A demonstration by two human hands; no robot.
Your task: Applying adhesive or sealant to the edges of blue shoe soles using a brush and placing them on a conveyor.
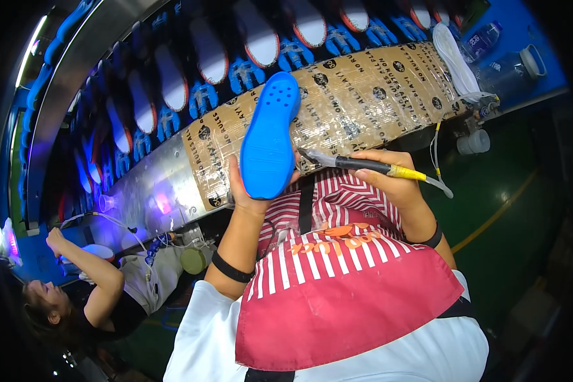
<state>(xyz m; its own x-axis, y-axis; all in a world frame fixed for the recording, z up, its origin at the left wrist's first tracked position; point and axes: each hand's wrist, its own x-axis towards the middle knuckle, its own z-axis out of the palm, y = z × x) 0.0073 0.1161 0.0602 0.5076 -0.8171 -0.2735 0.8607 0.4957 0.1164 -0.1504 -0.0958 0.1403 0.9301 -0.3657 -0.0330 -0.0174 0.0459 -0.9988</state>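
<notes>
A blue shoe insole (269, 137) with a cluster of small holes near its upper end rests in my left hand (244, 193), which grips its lower end from beneath. The fingers under it are partly hidden. In my right hand (391, 177) is a black-handled glue brush (366, 166) with a yellow end, where a thin clear hose joins it. Its pale tip points left, close to the insole's lower right edge. Whether the tip touches the insole, I cannot tell.
Beyond the ledge covered in taped brown cardboard (356, 95), several white-bottomed shoe uppers (262, 48) stand in rows with blue insoles or holders. A white sole (455, 63), bottles (508, 71) and a clear cup (473, 142) are at right. Another person (102, 280) works at left.
</notes>
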